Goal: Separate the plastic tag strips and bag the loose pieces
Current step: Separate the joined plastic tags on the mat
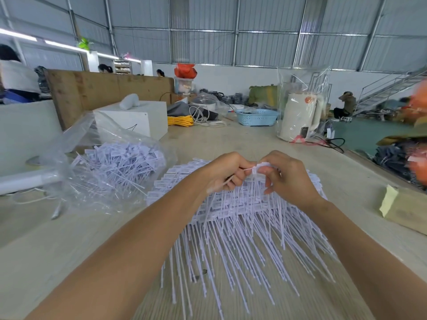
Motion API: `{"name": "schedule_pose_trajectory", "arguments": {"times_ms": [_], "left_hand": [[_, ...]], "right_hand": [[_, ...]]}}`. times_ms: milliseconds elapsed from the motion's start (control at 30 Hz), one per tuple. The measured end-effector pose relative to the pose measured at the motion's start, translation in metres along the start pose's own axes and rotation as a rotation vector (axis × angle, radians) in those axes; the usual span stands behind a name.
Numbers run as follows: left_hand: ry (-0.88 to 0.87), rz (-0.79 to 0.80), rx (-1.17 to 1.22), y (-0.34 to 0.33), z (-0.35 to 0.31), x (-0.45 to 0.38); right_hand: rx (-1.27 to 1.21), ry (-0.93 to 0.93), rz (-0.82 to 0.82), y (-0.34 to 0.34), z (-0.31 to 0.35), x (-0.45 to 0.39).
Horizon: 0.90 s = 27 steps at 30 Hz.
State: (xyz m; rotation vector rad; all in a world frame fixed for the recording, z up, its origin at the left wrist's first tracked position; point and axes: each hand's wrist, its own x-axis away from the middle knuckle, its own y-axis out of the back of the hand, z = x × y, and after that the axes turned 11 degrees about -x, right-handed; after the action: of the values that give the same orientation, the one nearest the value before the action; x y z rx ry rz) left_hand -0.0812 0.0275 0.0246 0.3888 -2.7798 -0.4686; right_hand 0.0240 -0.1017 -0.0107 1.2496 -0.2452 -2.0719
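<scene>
Over toward the worktop's left edge, a crinkled clear plastic bag (97, 162) is lying open, holding a tangle of loose white tags (115, 167). Near the middle, the left hand (221, 174) is curling its fingers around thin white tails and pinching one tag. Just beside it, the right hand (288, 176) is pinching the small flat head of that same tag between thumb and fingertips. Beneath both hands, a stacked heap of joined tag strips (231, 227) is fanning long stiff tails toward the worktop's (69, 245) near edge.
</scene>
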Motion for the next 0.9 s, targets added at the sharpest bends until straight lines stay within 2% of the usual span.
{"name": "schedule_pose_trajectory", "arguments": {"times_ms": [67,167,267,367,467,533,567,667,700,800,900], "left_hand": [[-0.002,-0.005,-0.020,0.000,-0.003,0.000],[-0.017,-0.002,-0.030,0.003,-0.005,0.000],[-0.044,0.061,-0.071,0.008,-0.002,0.005],[-0.100,-0.049,-0.177,0.014,0.005,0.007],[-0.185,-0.181,-0.303,0.016,0.006,0.005],[-0.205,-0.173,-0.367,0.010,0.004,0.003],[-0.213,-0.157,-0.385,0.007,0.002,0.002],[-0.286,-0.163,-0.565,-0.002,-0.003,0.000],[-0.318,-0.183,-0.663,-0.004,-0.004,0.000],[-0.374,-0.242,-0.860,-0.005,-0.004,0.002],[-0.388,-0.270,-0.904,-0.004,0.000,0.002]], "right_hand": [[-0.045,-0.037,-0.036,0.000,0.002,-0.001],[-0.205,-0.232,-0.102,-0.004,0.005,-0.005],[-0.216,-0.427,-0.215,0.010,-0.006,-0.005],[-0.556,-0.665,-0.419,0.034,-0.019,-0.002],[-0.938,-0.774,-0.475,0.047,-0.012,-0.006],[-1.090,-0.788,-0.386,0.047,0.000,-0.011],[-1.049,-0.796,-0.305,0.044,0.008,-0.014],[-0.602,-0.765,-0.015,0.024,0.023,-0.018],[-0.520,-0.736,0.030,0.016,0.026,-0.017],[-0.544,-0.671,0.064,0.003,0.030,-0.014],[-0.553,-0.603,0.068,0.000,0.028,-0.011]]}}
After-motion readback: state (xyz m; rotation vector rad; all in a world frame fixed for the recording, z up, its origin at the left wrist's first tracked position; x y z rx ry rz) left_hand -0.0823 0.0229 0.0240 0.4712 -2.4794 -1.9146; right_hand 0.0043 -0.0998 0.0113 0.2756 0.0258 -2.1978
